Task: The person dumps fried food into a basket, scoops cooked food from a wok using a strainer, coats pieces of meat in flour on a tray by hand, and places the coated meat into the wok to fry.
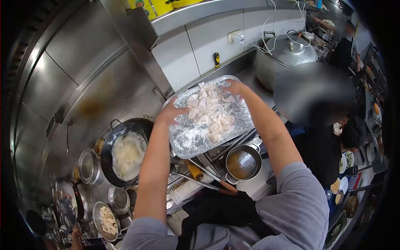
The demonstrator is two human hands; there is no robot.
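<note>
A clear rectangular tray (187,143) holds several flour-coated pieces (204,106) and loose white flour. My left hand (171,112) is at the tray's left side, its fingers apart over the flour beside the pieces. At the tray's upper right, my right hand (234,88) has its fingers spread near the coated pieces; whether it bears on the rim is unclear. To the left of the tray, a black wok (109,166) contains bubbling, foamy pale oil (129,156). Below the tray on the right is a two-handled pot (243,162) with brownish liquid.
A large lidded pot (266,68) stands at the back right, with white cables over it. Ladles (208,183) lie below the tray. A bowl of pale strips (107,221) is lower left. A person in black (318,154) is close on the right.
</note>
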